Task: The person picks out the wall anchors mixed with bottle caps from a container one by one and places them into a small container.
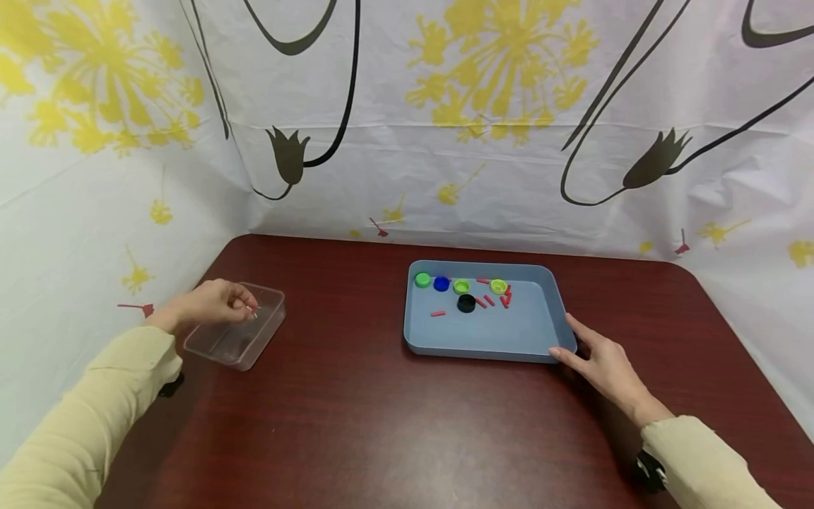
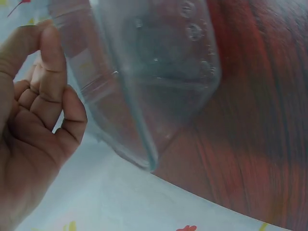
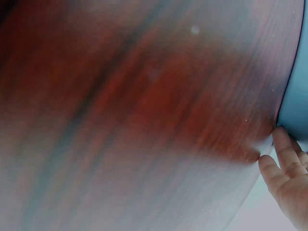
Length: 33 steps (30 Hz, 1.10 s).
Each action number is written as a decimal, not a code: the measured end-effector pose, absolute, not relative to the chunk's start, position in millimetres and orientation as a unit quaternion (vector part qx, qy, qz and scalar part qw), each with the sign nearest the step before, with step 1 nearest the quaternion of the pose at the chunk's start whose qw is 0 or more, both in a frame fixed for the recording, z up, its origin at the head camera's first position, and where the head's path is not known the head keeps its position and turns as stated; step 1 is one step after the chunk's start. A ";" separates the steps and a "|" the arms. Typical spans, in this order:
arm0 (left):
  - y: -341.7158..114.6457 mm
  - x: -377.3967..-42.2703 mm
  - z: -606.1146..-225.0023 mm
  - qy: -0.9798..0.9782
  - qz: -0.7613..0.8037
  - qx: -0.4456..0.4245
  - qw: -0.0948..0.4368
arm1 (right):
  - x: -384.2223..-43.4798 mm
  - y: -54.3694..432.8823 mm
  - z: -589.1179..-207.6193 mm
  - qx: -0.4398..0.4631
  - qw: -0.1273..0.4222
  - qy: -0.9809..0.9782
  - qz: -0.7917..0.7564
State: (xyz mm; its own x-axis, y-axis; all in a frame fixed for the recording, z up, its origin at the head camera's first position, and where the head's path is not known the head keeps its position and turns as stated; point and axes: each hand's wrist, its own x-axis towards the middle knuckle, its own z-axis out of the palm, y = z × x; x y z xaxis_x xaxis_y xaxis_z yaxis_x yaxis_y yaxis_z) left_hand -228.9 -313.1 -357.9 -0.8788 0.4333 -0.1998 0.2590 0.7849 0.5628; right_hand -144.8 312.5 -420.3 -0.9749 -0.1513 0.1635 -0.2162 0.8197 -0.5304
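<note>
So the left hand (image 1: 213, 304) is up over the clear plastic box (image 1: 262, 341) at the left end of the tabletop (image 1: 356, 424), thumb and fingertips pinched together on a small red-and-white bit (image 1: 252, 312). It's too tiny to tell what it is, and the left wrist view doesn't help, since the fingertips meet right near the edge of the box and hide it. The right hand (image 1: 604, 364) is way over on the other side, thumb and fingers spread a fair bit and touching the near right corner of the blue tray (image 1: 509, 341), thumb on the near side and fingers along the right side. The tray sits flat toward the back of the tabletop, well apart from the box. Inside it, mostly in the far half, there's a green cap (image 1: 422, 280), a blue cap (image 1: 441, 283), a light green cap (image 1: 461, 286) and a yellow-green cap (image 1: 499, 286) in a rough row, plus a black cap (image 1: 466, 303) just in front. Little red sticks (image 1: 489, 300) are scattered around them, several bunched by the yellow-green one and one (image 1: 438, 313) off by itself to the left.
</note>
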 end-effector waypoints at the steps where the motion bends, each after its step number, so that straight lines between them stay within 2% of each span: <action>1: -312.4 -229.4 -360.6 0.932 0.260 0.193 0.164 | -144.7 312.5 -420.3 0.097 0.058 -0.952 0.284; 13: -301.9 -233.0 -371.9 0.939 0.201 0.219 0.171 | -144.1 313.8 -417.4 0.089 0.052 -0.954 0.280; 18: -286.2 -240.2 -347.6 0.945 0.188 0.245 0.105 | -142.9 316.7 -414.1 0.083 0.048 -0.954 0.283; 21: -258.8 -251.2 -332.1 0.939 0.193 0.278 0.064 | -141.4 318.7 -413.5 0.079 0.048 -0.954 0.284; 23: -233.8 -259.8 -325.8 0.927 0.206 0.310 0.058 | -140.5 319.2 -414.4 0.077 0.050 -0.954 0.286; 27: -179.8 -274.4 -322.6 0.893 0.252 0.358 0.106 | -139.8 317.7 -418.6 0.078 0.050 -0.953 0.289; 33: -116.7 -290.0 -338.7 0.862 0.278 0.383 0.183 | -141.0 311.7 -423.2 0.082 0.053 -0.952 0.291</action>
State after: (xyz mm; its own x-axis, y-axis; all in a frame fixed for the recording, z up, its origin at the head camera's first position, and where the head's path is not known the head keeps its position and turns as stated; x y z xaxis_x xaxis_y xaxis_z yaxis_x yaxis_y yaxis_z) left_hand -290.0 -116.7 -338.7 -0.6395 0.7620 -0.1019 0.5591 0.5520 0.6187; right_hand -141.0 311.7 -423.2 -0.9811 -0.1252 0.1477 -0.1863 0.8172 -0.5454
